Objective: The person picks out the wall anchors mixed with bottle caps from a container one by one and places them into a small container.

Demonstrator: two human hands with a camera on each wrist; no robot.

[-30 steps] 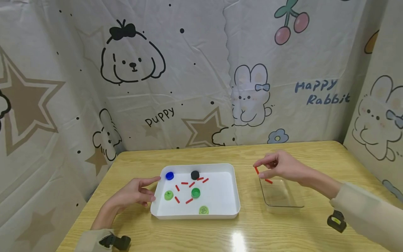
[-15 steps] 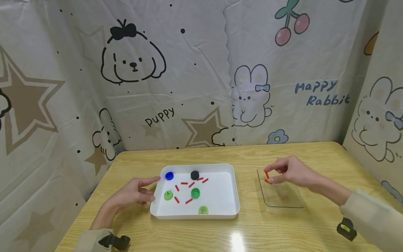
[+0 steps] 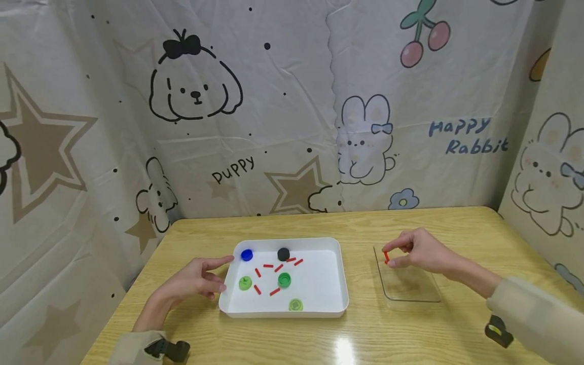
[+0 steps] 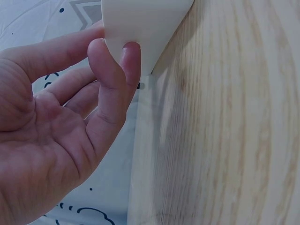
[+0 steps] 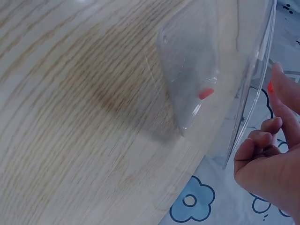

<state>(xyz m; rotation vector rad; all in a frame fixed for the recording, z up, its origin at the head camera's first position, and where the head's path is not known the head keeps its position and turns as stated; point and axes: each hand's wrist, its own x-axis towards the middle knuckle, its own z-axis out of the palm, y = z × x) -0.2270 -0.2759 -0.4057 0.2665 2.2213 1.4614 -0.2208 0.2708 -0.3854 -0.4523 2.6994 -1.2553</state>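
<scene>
My right hand pinches a short red stick between thumb and fingertip, above the left part of a clear plastic box. Through the box's wall another red stick shows inside it in the right wrist view. At the left end of a white tray, my left hand touches the outer wall with its fingertips. Several red sticks lie scattered in the tray. Among them are a blue cap, a black cap, a green cap and two light green caps.
Both containers stand on a wood-grain table, the tray left of the box with a gap between. A printed cloth hangs behind the table and along its sides.
My right hand has moved right and slightly down with the red stick, from the box's far left corner to over its inside. The left hand and the tray have stayed put.
</scene>
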